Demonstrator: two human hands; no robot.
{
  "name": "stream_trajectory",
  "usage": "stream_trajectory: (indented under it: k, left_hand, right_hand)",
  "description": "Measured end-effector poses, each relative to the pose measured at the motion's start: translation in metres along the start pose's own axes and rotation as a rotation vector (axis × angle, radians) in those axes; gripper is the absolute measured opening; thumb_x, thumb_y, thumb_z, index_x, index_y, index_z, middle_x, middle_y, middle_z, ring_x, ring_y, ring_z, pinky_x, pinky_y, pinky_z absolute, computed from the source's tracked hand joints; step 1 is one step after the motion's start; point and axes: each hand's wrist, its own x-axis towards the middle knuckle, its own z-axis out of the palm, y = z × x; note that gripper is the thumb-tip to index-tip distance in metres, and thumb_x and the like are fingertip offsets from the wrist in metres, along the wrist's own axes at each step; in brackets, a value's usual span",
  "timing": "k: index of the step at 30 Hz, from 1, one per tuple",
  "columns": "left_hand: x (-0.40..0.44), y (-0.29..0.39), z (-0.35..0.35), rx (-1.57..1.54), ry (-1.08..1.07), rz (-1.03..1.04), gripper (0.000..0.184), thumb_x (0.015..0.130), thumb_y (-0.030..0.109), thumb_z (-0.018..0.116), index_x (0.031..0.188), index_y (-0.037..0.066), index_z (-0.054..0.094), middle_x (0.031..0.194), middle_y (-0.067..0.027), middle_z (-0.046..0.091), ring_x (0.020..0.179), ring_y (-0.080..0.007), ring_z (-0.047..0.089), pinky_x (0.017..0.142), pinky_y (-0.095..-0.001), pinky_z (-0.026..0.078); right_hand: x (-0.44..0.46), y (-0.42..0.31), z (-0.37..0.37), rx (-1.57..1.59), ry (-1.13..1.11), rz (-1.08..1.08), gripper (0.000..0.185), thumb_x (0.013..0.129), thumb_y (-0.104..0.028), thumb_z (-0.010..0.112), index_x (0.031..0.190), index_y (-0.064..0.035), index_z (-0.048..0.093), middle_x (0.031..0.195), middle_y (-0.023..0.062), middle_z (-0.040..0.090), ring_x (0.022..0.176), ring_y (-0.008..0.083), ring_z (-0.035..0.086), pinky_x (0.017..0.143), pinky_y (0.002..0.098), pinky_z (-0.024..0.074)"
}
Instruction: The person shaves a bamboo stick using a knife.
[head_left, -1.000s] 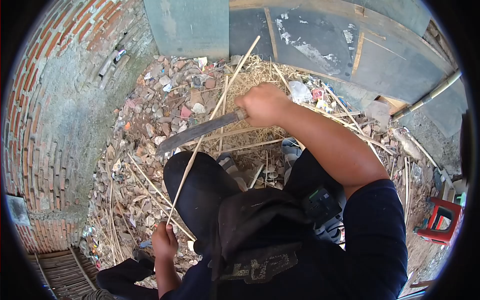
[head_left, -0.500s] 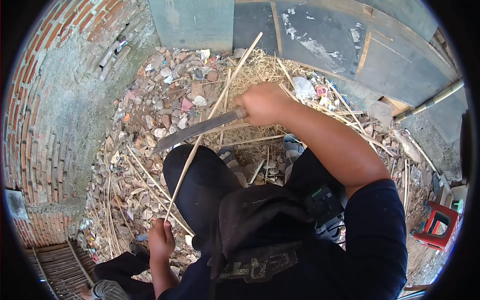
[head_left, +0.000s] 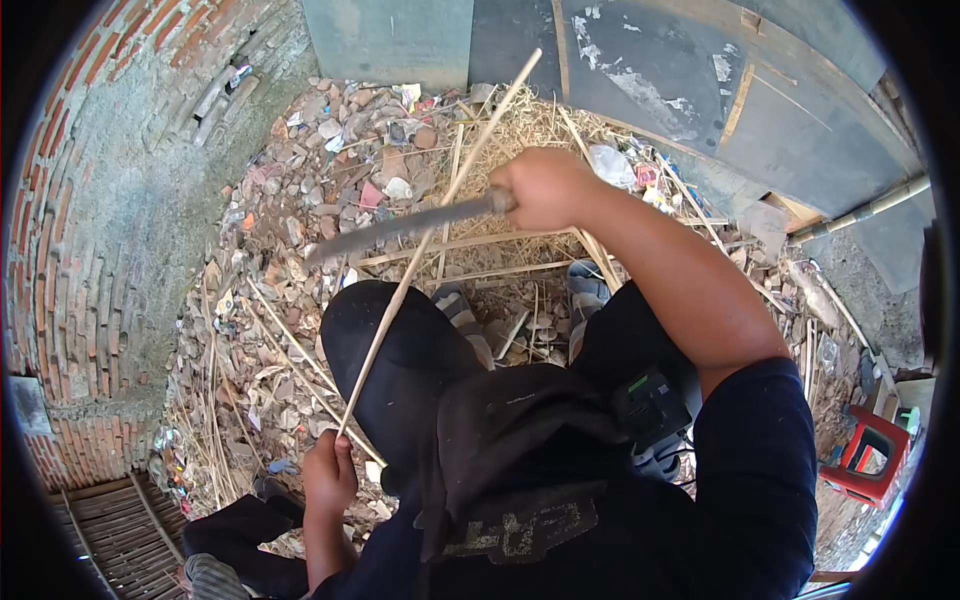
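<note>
The left hand (head_left: 330, 475), at the lower left of the frame, is closed around the lower end of a long pale strip (head_left: 398, 298), its thumb laid along the near end. From that grip the strip slants up past the left knee (head_left: 395, 335), which is clad in dark cloth, and its far tip reaches the top centre of the frame, in front of the grey panels (head_left: 390, 40).

The right hand (head_left: 548, 190), at the upper centre, is wrapped around the handle of a long knife (head_left: 380, 232). The blade points toward the left of the frame, dipping slightly at its tip, and crosses the strip above the knee. The blade is blurred, so I cannot quite tell whether its edge touches the strip or lies just apart from it.

Beneath both, the ground is covered with broken stones and rubble (head_left: 330, 130). Pale shavings (head_left: 530, 120) lie in a heap behind the right hand, with a whitish plastic bag (head_left: 612, 167) beside them. More thin strips (head_left: 292, 334) lie on the rubble at the left of the frame, between the knee and the brick wall (head_left: 120, 220).

A black device (head_left: 648, 405) sits by the person's right thigh. A red stool (head_left: 853, 484) stands at the right edge of the frame, and another person's dark-clad leg (head_left: 235, 540) shows at the lower left.
</note>
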Motion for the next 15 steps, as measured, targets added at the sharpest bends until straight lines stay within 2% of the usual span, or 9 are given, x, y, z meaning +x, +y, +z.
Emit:
stream_trajectory:
  k: [3, 4, 7, 9, 10, 13, 15]
  left_hand:
    - [-0.002, 0.001, 0.007, 0.045, 0.027, -0.03, 0.037, 0.109, 0.026, 0.046, 0.08, 0.002, 0.047, 0.058, -0.0213, 0.053, 0.056, -0.047, 0.055, 0.051, -0.0503, 0.039]
    - [-0.002, 0.006, 0.003, 0.059, 0.021, -0.05, 0.037, 0.108, 0.025, 0.046, 0.081, 0.002, 0.047, 0.058, -0.0213, 0.053, 0.056, -0.0475, 0.055, 0.051, -0.0505, 0.039]
    - [-0.003, 0.009, -0.002, 0.112, 0.017, -0.048, 0.033, 0.108, 0.024, 0.046, 0.084, 0.001, 0.048, 0.06, -0.022, 0.054, 0.058, -0.0475, 0.057, 0.052, -0.052, 0.039]
    - [-0.007, 0.012, -0.004, 0.154, -0.021, -0.049, 0.033, 0.109, 0.024, 0.042, 0.087, 0.001, 0.048, 0.061, -0.0217, 0.054, 0.058, -0.0452, 0.057, 0.053, -0.0502, 0.039]
    - [-0.007, 0.015, -0.005, 0.171, -0.014, -0.052, 0.028, 0.107, 0.022, 0.046, 0.089, 0.001, 0.05, 0.064, -0.0236, 0.057, 0.061, -0.0477, 0.058, 0.055, -0.0529, 0.041]
    - [-0.007, 0.007, 0.012, 0.322, 0.096, -0.049, 0.023, 0.105, 0.019, 0.049, 0.091, 0.001, 0.052, 0.068, -0.0258, 0.059, 0.064, -0.0503, 0.059, 0.057, -0.0567, 0.042]
    - [-0.005, 0.005, 0.017, 0.304, 0.119, -0.063, 0.023, 0.104, 0.02, 0.051, 0.091, 0.001, 0.053, 0.07, -0.0268, 0.06, 0.067, -0.0516, 0.06, 0.059, -0.0596, 0.043]
  right_hand:
    - [0.013, 0.024, 0.002, 0.115, 0.027, 0.154, 0.021, 0.081, -0.022, 0.069, 0.1, -0.0147, 0.074, 0.091, 0.0119, 0.073, 0.089, 0.033, 0.072, 0.08, 0.0482, 0.0567]
    - [0.016, 0.029, 0.005, 0.123, 0.061, 0.151, 0.02, 0.085, -0.024, 0.066, 0.1, -0.0143, 0.073, 0.091, 0.0118, 0.073, 0.089, 0.0333, 0.071, 0.079, 0.0486, 0.0562]
    - [0.009, 0.016, 0.004, -0.016, 0.121, 0.129, 0.019, 0.085, -0.023, 0.065, 0.101, -0.0155, 0.073, 0.091, 0.0116, 0.073, 0.089, 0.0327, 0.071, 0.079, 0.0479, 0.0567]
    - [-0.001, -0.008, -0.001, -0.122, 0.07, 0.056, 0.02, 0.086, -0.023, 0.065, 0.102, -0.0152, 0.073, 0.092, 0.0116, 0.072, 0.089, 0.0322, 0.072, 0.08, 0.0473, 0.0569]
    - [-0.004, -0.014, 0.0, -0.176, 0.038, 0.017, 0.02, 0.086, -0.023, 0.065, 0.103, -0.015, 0.073, 0.092, 0.0116, 0.072, 0.089, 0.032, 0.072, 0.08, 0.047, 0.057]
    - [0.01, 0.008, 0.013, -0.065, 0.061, -0.01, 0.015, 0.078, -0.018, 0.069, 0.092, -0.0122, 0.07, 0.079, 0.0112, 0.07, 0.078, 0.033, 0.07, 0.075, 0.0484, 0.0554]
    - [0.02, 0.036, 0.016, 0.058, 0.144, 0.123, 0.016, 0.08, -0.02, 0.067, 0.093, -0.0114, 0.07, 0.082, 0.0124, 0.071, 0.078, 0.0334, 0.069, 0.076, 0.0483, 0.0556]
